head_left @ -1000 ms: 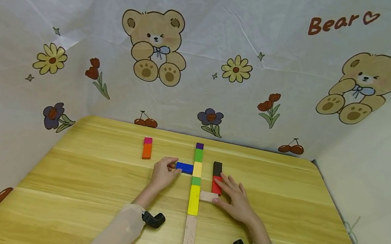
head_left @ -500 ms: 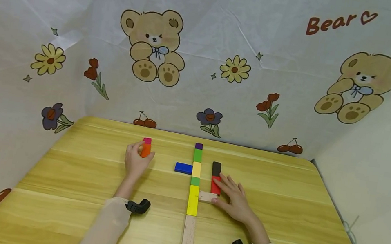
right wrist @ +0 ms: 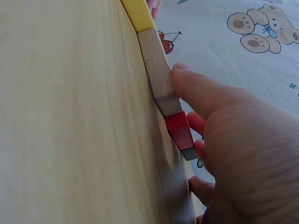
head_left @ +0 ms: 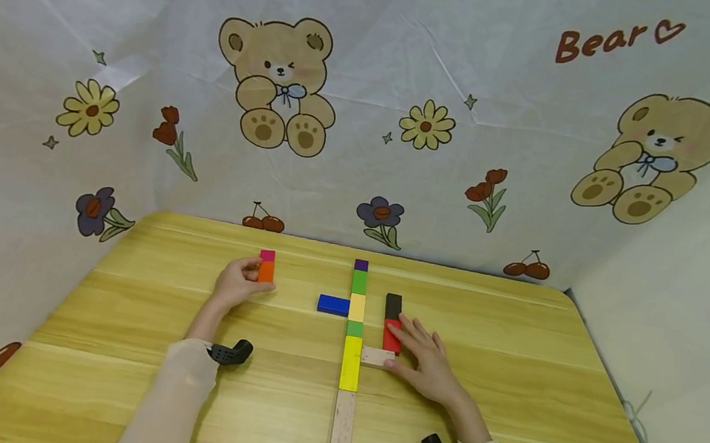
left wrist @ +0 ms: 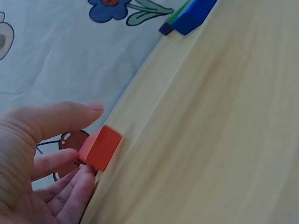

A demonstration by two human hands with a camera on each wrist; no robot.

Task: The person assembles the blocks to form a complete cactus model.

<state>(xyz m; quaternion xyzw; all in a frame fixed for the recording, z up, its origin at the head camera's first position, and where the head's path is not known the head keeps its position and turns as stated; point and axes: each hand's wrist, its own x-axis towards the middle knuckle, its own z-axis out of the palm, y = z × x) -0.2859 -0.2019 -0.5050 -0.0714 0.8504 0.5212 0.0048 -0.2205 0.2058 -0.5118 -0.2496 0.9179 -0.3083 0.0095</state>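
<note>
An orange block lies on the table with a pink block at its far end. My left hand is at their left side, fingertips touching or very close to them. In the left wrist view the thumb is raised apart from the orange block. My right hand has its fingers spread over a red block, which meets a black block. Its thumb touches a short plain wooden block. A blue block lies between the hands.
Down the middle runs a straight row of blocks: purple, green, cream, small green, yellow and long plain wood. The blue block abuts its left side. A bear-print cloth hangs behind the wooden table.
My left hand has left the blue block and moved left to the orange and pink blocks. It then shifted slightly further left around them. The right hand stays in place.
</note>
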